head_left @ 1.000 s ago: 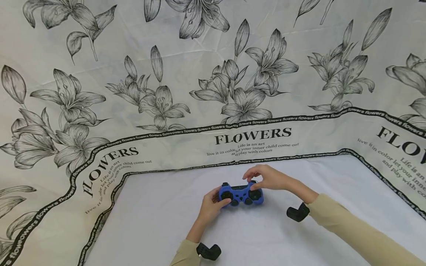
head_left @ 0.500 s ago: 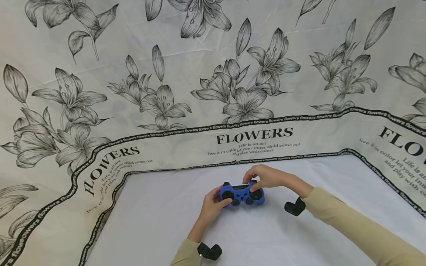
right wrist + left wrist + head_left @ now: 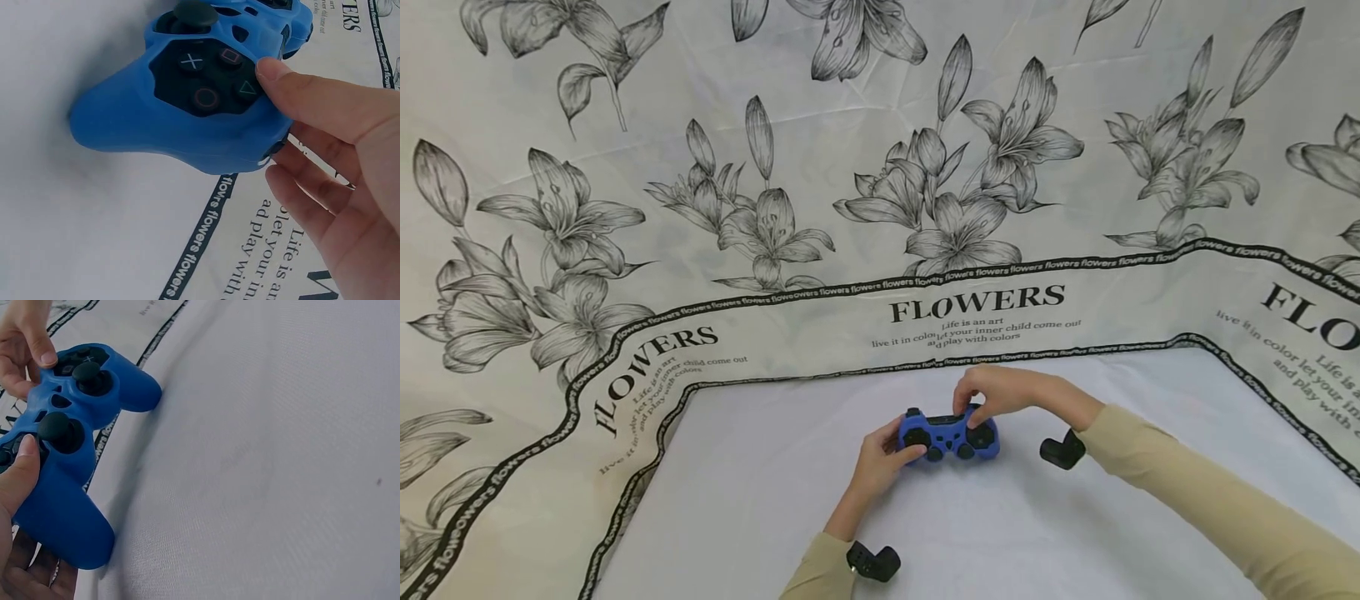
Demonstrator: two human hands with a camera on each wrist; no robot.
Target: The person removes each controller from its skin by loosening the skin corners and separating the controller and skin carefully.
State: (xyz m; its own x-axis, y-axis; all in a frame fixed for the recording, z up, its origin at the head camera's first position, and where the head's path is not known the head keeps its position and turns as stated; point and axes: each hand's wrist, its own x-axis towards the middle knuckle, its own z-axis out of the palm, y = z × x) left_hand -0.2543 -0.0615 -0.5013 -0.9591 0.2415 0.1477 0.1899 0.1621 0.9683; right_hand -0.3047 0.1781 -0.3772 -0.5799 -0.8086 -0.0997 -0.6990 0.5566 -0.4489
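A blue controller (image 3: 950, 433) sits between the left hand (image 3: 876, 463), gripping one end, and the right hand (image 3: 1003, 391), pinching the other.

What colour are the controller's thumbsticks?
Black or nearly so: both thumbsticks look dark against the blue controller, best seen in the left wrist view.

Blue game controller (image 3: 950, 432) with black thumbsticks (image 3: 55, 426) and button panels (image 3: 212, 75): its face is showing upward, and its body is sitting tilted, the handle ends (image 3: 94, 547) resting on the white tabletop (image 3: 760, 500).
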